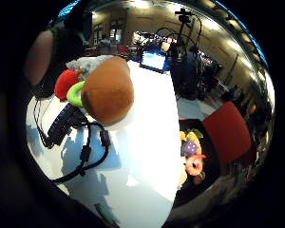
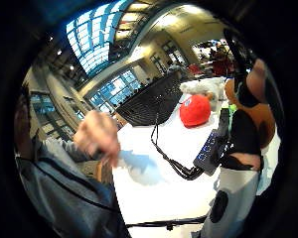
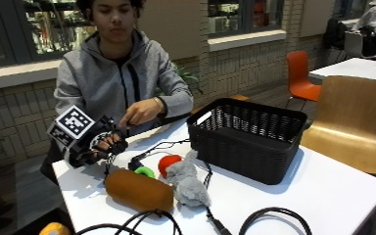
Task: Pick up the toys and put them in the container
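Note:
On the white table [image 3: 331,191] lie a brown plush toy [image 3: 138,190], a grey plush toy [image 3: 187,183], a red toy [image 3: 168,164] and a green ring [image 3: 144,171], all close together. The black basket [image 3: 246,137] stands just behind them, with nothing visible inside it. My gloved right hand [image 3: 100,144] hovers over the table's left end, fingers loosely curled, holding nothing. The palm views look out at the brown plush [image 1: 107,90], green ring [image 1: 76,92], red toy [image 1: 65,81] [image 2: 195,110] and basket [image 2: 149,101]. The bare left hand [image 3: 139,112] is raised near the chest.
Black cables [image 3: 162,147] and a small black device [image 1: 61,123] lie among the toys, and more cable loops [image 3: 272,215] lie at the front edge. A wooden chair [image 3: 351,122] stands at the right. Several colourful toys [image 1: 192,156] lie below the table beside a red chair [image 1: 228,130].

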`<state>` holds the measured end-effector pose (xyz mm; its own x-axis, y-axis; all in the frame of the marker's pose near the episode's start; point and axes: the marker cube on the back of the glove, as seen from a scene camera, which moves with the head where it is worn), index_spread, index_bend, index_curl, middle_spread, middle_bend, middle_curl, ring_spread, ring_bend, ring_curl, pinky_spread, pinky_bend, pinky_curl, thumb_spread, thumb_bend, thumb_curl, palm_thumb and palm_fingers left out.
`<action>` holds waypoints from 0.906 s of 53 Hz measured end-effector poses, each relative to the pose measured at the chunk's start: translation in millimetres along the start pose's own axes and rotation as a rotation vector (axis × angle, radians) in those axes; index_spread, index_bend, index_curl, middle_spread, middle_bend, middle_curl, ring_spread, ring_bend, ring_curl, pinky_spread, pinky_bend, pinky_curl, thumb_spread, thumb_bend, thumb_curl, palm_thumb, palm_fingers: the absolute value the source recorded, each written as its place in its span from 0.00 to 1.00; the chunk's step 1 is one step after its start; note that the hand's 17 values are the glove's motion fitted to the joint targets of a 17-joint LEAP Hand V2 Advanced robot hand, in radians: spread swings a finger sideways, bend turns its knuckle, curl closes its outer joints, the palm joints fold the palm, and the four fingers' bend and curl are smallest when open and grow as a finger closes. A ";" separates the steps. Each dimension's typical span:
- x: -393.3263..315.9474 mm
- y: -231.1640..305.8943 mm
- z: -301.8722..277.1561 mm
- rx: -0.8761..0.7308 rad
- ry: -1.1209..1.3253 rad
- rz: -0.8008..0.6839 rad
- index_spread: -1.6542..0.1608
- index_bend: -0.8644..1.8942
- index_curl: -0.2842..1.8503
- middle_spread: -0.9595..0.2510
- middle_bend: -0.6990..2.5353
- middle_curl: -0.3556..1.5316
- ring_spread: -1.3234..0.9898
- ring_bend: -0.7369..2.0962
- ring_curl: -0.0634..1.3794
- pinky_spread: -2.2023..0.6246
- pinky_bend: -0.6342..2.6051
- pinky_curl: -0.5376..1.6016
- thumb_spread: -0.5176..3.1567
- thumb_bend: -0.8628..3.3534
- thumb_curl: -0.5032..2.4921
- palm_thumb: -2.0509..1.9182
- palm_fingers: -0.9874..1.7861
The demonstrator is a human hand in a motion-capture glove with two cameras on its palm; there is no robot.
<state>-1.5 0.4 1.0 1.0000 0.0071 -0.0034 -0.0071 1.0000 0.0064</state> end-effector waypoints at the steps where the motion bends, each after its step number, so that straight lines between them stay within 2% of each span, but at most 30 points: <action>1: -0.3 0.3 0.2 0.000 -0.001 0.000 0.89 0.46 0.16 0.78 0.32 0.22 0.54 0.38 0.08 0.77 0.26 0.26 0.24 0.28 0.18 0.61 0.66; 10: -3.4 1.4 8.4 -0.025 -0.043 -0.019 0.86 0.50 0.22 0.77 0.34 0.26 0.49 0.41 0.15 0.76 0.25 0.31 0.41 0.34 0.22 0.65 0.64; 19: -9.1 2.0 13.6 -0.064 -0.048 -0.055 0.84 0.51 0.24 0.76 0.36 0.28 0.47 0.42 0.17 0.75 0.26 0.33 0.51 0.37 0.24 0.64 0.62; 28: -12.8 6.4 15.7 -0.093 -0.100 -0.047 0.84 0.53 0.27 0.76 0.36 0.30 0.45 0.42 0.18 0.75 0.26 0.34 0.55 0.36 0.24 0.60 0.61; 41: -13.4 3.8 14.5 -0.093 -0.085 -0.029 0.83 0.54 0.30 0.75 0.37 0.33 0.45 0.42 0.18 0.75 0.27 0.36 0.57 0.34 0.24 0.55 0.58; 48: -10.2 1.7 17.5 -0.158 -0.025 0.020 0.81 0.47 0.29 0.75 0.38 0.34 0.45 0.43 0.20 0.75 0.29 0.38 0.56 0.33 0.24 0.53 0.54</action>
<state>-11.7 1.9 18.5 0.9994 0.0288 0.0199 -0.0255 0.9882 -0.1507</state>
